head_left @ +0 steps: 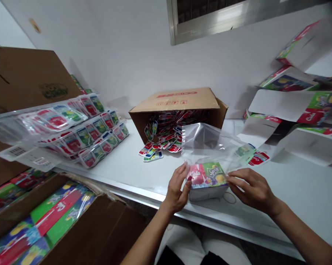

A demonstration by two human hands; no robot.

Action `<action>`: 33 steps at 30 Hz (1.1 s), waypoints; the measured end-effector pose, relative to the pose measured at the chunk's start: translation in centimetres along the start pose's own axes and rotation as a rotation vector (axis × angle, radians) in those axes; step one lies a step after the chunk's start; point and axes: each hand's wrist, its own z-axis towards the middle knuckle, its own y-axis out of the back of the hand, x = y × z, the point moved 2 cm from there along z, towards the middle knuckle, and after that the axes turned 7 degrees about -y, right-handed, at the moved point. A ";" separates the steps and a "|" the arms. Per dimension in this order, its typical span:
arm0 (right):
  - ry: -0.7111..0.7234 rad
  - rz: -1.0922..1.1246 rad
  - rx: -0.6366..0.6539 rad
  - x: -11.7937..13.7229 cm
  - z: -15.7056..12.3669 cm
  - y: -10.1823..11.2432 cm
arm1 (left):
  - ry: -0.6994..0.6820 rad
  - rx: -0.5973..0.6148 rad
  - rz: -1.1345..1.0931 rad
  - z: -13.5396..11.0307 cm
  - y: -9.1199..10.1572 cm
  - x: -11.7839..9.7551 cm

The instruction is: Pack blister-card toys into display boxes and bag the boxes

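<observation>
Forearms (148,235) extend, left hand (177,187) and right hand (252,188) flanking the printed box (207,176).

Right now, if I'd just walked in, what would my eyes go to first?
Probably the shiny clear bag and the bright Cola and Sprite box, which looks to be inside it, between the left hand and right hand. Just behind, an open brown carton spills colourful packets onto the white table. On the picture's left, more packets sit in rows.

Head view down over table (300,191)
</observation>
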 end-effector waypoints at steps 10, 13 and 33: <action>-0.364 0.282 -0.003 -0.3 -2.3 -0.8 | -0.003 0.041 0.160 -2.4 -1.5 -0.7; -0.860 0.581 -0.022 -1.7 -2.0 -1.7 | -0.012 0.038 0.154 -2.2 -1.6 -0.4; -1.343 1.495 -0.062 0.2 -0.2 -2.8 | -0.048 -0.013 0.198 -2.5 -2.5 -0.6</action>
